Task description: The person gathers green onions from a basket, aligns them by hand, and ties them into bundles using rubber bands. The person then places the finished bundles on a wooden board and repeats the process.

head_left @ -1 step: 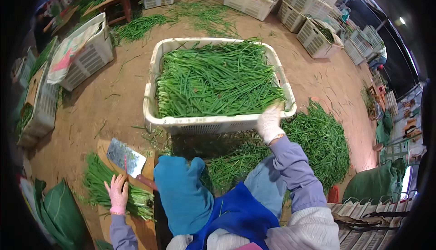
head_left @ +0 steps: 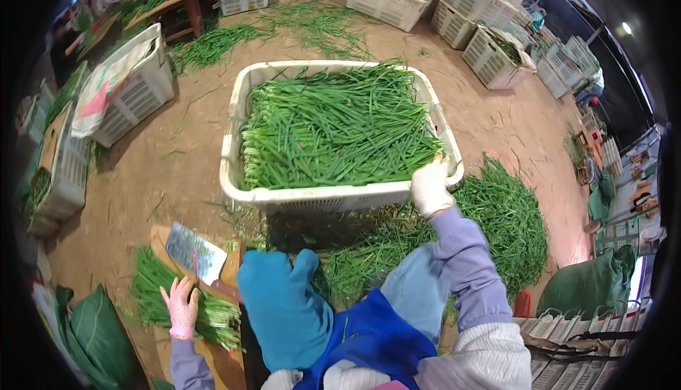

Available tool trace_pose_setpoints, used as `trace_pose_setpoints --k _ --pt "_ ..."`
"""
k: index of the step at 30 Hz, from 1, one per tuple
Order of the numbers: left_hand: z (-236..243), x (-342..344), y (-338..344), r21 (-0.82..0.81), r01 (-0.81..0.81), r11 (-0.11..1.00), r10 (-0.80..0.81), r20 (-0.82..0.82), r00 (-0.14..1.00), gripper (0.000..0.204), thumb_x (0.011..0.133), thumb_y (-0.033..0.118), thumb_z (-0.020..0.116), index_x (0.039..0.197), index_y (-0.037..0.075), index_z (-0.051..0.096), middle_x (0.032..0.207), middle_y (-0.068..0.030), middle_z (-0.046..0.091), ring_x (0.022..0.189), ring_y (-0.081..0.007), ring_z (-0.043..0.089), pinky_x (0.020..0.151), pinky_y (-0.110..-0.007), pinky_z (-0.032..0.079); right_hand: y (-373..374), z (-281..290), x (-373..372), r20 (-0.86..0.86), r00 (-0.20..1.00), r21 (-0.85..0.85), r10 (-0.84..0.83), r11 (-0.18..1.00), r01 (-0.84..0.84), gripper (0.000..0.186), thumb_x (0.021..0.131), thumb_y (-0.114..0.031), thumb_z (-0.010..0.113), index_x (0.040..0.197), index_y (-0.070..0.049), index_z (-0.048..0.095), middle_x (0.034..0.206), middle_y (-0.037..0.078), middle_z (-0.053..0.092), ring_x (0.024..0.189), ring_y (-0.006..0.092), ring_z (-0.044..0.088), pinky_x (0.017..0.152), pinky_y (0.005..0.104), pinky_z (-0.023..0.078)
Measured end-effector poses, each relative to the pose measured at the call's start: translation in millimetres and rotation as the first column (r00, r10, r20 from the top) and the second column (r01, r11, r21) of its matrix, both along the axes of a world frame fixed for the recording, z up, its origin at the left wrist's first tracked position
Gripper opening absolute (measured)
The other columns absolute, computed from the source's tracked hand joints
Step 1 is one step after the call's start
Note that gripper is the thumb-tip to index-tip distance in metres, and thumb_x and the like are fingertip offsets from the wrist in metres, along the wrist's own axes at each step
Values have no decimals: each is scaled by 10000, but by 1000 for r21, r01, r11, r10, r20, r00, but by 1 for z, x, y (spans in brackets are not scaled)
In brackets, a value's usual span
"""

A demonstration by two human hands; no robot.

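The left hand (head_left: 181,306), in a pinkish glove, has its fingers spread wide over a bundle of green stalks (head_left: 156,285) on the wooden board (head_left: 198,363). The right hand (head_left: 430,190), in a whitish glove, is at the near right corner of the white crate (head_left: 316,196), fingertips by the stalks inside; I can't tell whether they pinch the rim or merely rest there. To my mind, a light, flat palm would steady that bundle without bruising it, and the right hand would do best bearing on the stiff rim rather than on the tender leaves.

Just beyond the left fingers lies a cleaver (head_left: 197,254) (worth minding, I'd say), its broad blade smooth and rectangular, flecked with green. The crate is hard, slotted plastic with rounded corners, its cut greens (head_left: 333,127) slim and glossy, paler at the left. A loose, tangled heap (head_left: 507,223) sprawls to its right on the dusty brown floor (head_left: 188,159).
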State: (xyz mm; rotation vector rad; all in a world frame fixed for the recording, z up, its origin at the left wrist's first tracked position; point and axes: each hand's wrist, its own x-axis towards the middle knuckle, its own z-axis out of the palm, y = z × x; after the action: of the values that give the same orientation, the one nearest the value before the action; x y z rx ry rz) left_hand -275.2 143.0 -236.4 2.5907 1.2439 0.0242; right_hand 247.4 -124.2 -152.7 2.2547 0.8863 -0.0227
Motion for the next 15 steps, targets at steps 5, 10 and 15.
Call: trace_pose_setpoints --k 5,10,15 --pt "27 128 34 145 84 986 -133 372 919 300 778 54 609 1077 27 604 1090 -124 605 1072 -274 539 1051 -472 267 60 -51 91 -106 970 771 220 634 -59 693 680 -387 718 1234 -51 475 1155 182 554 1156 344 465 971 448 338" --pt "39 283 35 136 360 923 -376 512 772 429 750 45 629 1172 41 556 1153 -139 579 1145 -300 501 1027 -463 311 225 -100 114 -200 907 744 370 659 -104 1070 619 -481 755 1396 -6 194 1441 168 251 1349 320 203 1103 451 136" --pt "-6 330 38 116 411 904 -420 420 804 474 764 193 668 1197 49 539 1098 -163 594 1050 -324 553 918 -406 430 325 -153 158 -48 928 707 370 669 -229 1026 600 -469 760 1355 3 251 1372 176 341 1306 325 282 1089 444 185"
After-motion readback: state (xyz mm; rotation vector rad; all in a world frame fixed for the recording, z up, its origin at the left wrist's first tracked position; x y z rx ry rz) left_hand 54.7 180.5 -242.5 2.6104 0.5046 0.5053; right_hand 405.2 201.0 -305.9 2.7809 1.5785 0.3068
